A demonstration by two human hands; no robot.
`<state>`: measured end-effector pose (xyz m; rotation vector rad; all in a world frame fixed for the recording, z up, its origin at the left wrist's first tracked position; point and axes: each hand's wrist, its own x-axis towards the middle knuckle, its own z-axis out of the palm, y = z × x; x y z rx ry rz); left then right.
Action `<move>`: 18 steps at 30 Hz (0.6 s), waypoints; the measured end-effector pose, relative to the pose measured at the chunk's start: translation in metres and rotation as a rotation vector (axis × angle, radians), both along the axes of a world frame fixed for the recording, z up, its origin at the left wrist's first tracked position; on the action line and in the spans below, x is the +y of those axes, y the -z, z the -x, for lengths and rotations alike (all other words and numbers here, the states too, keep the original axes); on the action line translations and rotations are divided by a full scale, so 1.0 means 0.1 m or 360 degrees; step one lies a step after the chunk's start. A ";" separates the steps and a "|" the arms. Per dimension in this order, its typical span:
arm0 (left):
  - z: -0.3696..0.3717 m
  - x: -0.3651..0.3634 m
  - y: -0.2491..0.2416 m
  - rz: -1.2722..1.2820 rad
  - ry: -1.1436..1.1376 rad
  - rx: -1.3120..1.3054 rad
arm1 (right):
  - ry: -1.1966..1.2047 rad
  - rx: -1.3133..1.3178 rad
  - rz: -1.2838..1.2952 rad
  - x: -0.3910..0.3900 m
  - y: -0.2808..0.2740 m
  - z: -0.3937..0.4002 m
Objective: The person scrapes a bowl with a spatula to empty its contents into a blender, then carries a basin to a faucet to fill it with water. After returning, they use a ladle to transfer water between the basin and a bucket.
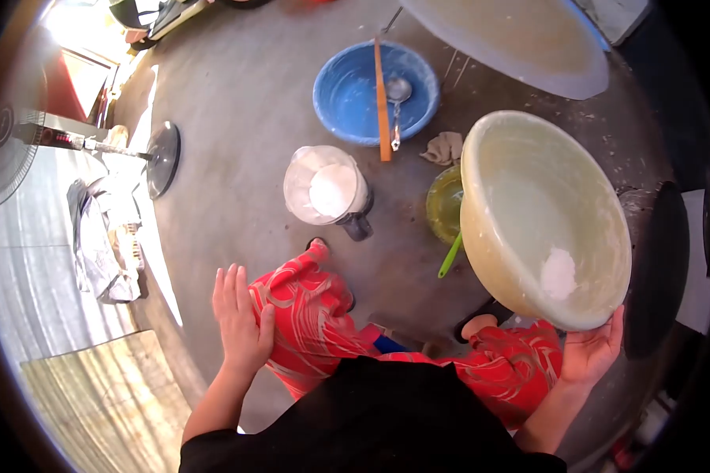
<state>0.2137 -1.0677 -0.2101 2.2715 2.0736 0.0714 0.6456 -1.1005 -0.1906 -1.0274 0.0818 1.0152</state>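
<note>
My right hand point(592, 351) grips the near rim of a large pale yellow basin point(513, 181), which is tilted. A small patch of white batter or paste point(558, 274) lies low inside it. My left hand point(243, 319) is held out beside my knee, fingers stretched and holding nothing. In front of my knees stands a clear blender jug point(298, 180) with a dark handle and white contents. Partly hidden by the large basin is a small yellow-green bowl point(443, 206), with a bright green handle point(450, 256) beside it.
Farther off sits a blue basin point(335, 91) with a flat wooden stick point(382, 106) and a metal ladle point(398, 91) across it. A crumpled cloth point(443, 148) lies near it. A large pale round surface point(521, 43) is at top right; a standing fan point(164, 158) is at left.
</note>
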 end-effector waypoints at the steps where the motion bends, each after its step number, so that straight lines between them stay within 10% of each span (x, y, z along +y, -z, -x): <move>1: 0.02 0.02 0.03 0.0031 -0.0015 0.0019 | 0.0096 0.0123 0.0066 0.06 0.10 -0.02; 18: -0.05 1.05 -0.04 0.0757 -0.0196 0.0157 | -0.0768 0.0631 0.0204 0.93 1.12 0.30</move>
